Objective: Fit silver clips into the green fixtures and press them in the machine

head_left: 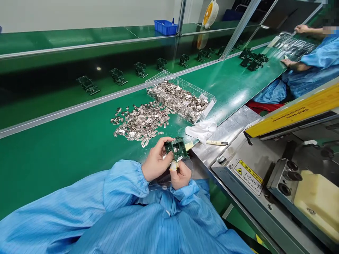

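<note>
My left hand (156, 160) is closed around a dark green molded part (179, 148), held up in front of my chest near the table's front edge. Small shiny metal tabs show along the part's lower edge. Under it, my right hand (181, 174) is curled, with a whitish-yellow finger cover on one digit pressing against the part's lower side; anything small between those fingers is hidden. Beyond the hands lies a loose pile of small silver metal pieces (143, 121). A clear plastic box (209, 109) full of similar pieces stands right behind the pile.
Right of my hands are a crumpled white cloth (201, 129), a marker pen (217, 143) and a machine (238, 176) with a warning label. A row of dark green parts (88, 85) stands behind the metal rail. A co-worker (315, 67) handles a clear tray (293, 46) at far right.
</note>
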Demonstrator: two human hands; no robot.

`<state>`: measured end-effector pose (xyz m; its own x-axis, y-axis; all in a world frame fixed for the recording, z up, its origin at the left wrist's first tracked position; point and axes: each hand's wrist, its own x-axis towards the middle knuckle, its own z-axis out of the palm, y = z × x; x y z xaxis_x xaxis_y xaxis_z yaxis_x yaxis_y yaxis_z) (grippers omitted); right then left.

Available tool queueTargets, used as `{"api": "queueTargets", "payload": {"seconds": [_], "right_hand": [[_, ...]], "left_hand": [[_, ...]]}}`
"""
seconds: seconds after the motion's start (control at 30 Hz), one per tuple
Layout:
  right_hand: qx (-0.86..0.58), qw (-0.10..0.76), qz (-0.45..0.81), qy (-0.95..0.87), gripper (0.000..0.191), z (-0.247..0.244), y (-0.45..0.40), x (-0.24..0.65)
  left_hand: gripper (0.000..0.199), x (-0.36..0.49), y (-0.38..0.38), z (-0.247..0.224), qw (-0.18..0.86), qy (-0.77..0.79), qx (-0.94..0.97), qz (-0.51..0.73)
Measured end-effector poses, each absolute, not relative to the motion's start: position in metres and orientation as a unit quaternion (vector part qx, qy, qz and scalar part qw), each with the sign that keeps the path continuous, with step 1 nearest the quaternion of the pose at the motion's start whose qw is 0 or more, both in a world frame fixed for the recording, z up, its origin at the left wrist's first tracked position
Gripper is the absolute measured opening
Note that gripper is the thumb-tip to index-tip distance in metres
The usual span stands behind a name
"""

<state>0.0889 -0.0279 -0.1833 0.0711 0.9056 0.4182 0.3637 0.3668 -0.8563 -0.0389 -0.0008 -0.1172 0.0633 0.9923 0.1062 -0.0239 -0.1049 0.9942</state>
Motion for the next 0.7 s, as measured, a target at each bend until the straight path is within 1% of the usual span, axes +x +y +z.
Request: {"api": "queueTargets", "payload": {"seconds": [0.07, 0.2, 0.27, 0.43, 0.53, 0.7], "right_hand": [[-0.505, 0.530, 0.262, -0.628, 0.028, -0.181, -0.031, 0.090], [-0.520, 0.524, 0.289, -0.610, 0.021, -0.175, -0.038, 0.087], [-0.527, 0.527, 0.299, -0.596, 0.021, -0.175, -0.040, 0.084], [-0.522, 0.540, 0.286, -0.594, 0.030, -0.178, -0.037, 0.080], [-0.509, 0.537, 0.259, -0.621, 0.029, -0.180, -0.033, 0.083], [-0.480, 0.509, 0.239, -0.673, 0.029, -0.191, -0.023, 0.092]], "left_hand": [[0.036, -0.038, -0.002, -0.116, 0.504, 0.446, 0.539, 0.507], [0.034, -0.036, -0.008, -0.112, 0.529, 0.442, 0.540, 0.483], [0.034, -0.035, -0.011, -0.111, 0.536, 0.443, 0.534, 0.481], [0.036, -0.028, -0.012, -0.108, 0.548, 0.442, 0.454, 0.546], [0.038, -0.025, -0.010, -0.107, 0.553, 0.435, 0.420, 0.574], [0.038, -0.024, -0.007, -0.110, 0.542, 0.424, 0.419, 0.592]]}}
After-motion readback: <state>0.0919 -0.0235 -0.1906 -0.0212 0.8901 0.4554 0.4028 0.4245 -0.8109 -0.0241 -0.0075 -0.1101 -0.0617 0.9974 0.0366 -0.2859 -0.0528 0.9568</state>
